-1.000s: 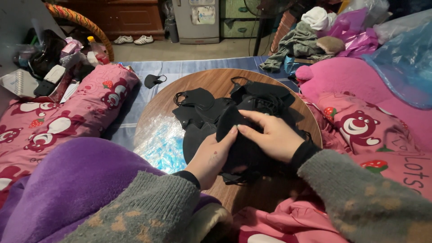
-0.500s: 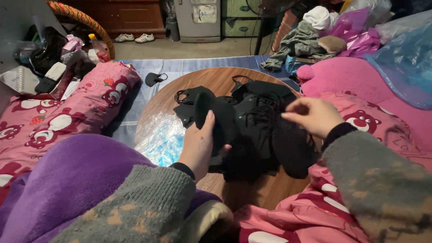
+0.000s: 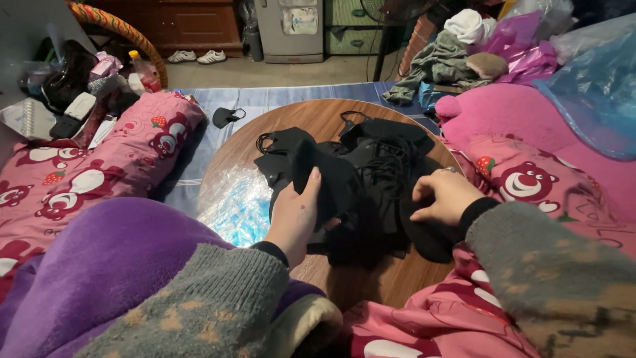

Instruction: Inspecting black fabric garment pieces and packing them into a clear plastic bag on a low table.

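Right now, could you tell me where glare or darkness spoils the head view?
Head view: glare on the clear plastic over the table; the black masks merge into one dark mass, details lost; left hand and right hand are evenly lit and sharp.

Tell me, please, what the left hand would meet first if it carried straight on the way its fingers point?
The left hand already grips a black mask; its fingers point up and away. Straight on, it would probably meet the pile of black masks on the round wooden table, though depth is unclear.

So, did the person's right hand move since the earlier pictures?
Yes. The right hand shifted rightward, from the middle of the pile of black fabric masks to its right side, nearer the edge of the round wooden table.
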